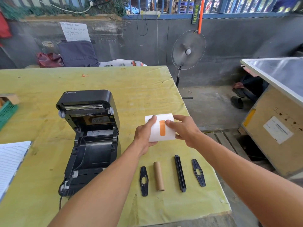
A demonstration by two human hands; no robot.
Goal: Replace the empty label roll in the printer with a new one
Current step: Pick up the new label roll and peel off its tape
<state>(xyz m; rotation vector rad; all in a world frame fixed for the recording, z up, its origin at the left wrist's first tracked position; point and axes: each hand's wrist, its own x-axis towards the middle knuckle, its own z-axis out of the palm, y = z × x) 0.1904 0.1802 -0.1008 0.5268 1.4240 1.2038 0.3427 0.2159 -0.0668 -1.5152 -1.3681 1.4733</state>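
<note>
Head view, contents of the yellow-green covered table (pixel 114 79):

- Black plastic label printer (pixel 89 141), left of centre, lid swung up and back, roll bay open with no roll seated in it.
- White full label roll (pixel 161 127) with an orange tape strip (pixel 162 128) sealing its loose end; held just above the table, right of the printer. Left hand (pixel 145 136) is curled around its left end, thumb on top. Right hand (pixel 184 130) grips its right end, thumb tip touching beside the orange strip.
- Bare brown cardboard core (pixel 158 176), lying flat nearer the person, below the held roll.
- Long black plastic spindle bar (pixel 180 173), lying right of the core, apart from it.
- Two flat black plastic roll guides: one (pixel 143 181) left of the core, one (pixel 198 172) right of the spindle bar.
- Lined white notepad (pixel 11 163) at the left edge.
- Green mesh basket (pixel 6 113) at the far left.

Beyond the table: grey pedestal fan (pixel 188 49) on the concrete floor.
</note>
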